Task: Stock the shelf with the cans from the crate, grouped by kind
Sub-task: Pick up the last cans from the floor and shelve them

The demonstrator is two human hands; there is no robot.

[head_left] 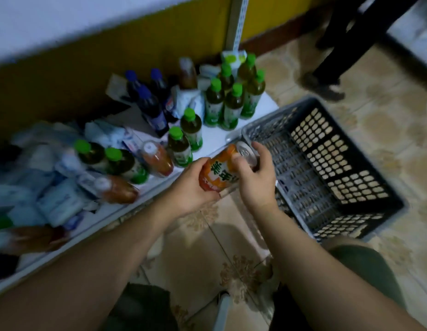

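Nearest the camera, two bare forearms reach forward over the tiled floor [231,235] from a crouch, and the hands meet on one orange can [219,173], held in the air just off the front edge of the shelf [215,139].

The left hand [191,185] has its fingers curled round the can's base and lower body. The right hand [258,177] grips the upper end, thumb on the label and fingers wrapped over by the silver lid, so both hands are clamped on it. The can is tilted well over. Its long axis runs from the base, low and left, up to the lid, which points right and away toward the corner where shelf and crate [365,163] meet. The shelf lies ahead and to the left, on the left hand's side, so my guess is that the left hand takes the can there, stood upright first.

The crate sits on the floor to the right, touching or just beside the shelf end. Nothing shows on its lattice bottom, so this may well be the last can.

On the shelf, the orange bottles [157,158] lie on their sides near the front, among pale packets [62,201]. Farther back, green-capped bottles [231,101] stand grouped on the right and blue-capped bottles [150,101] to their left. I can make out no other cans. Beyond, another person's legs [332,56] stand on the floor.
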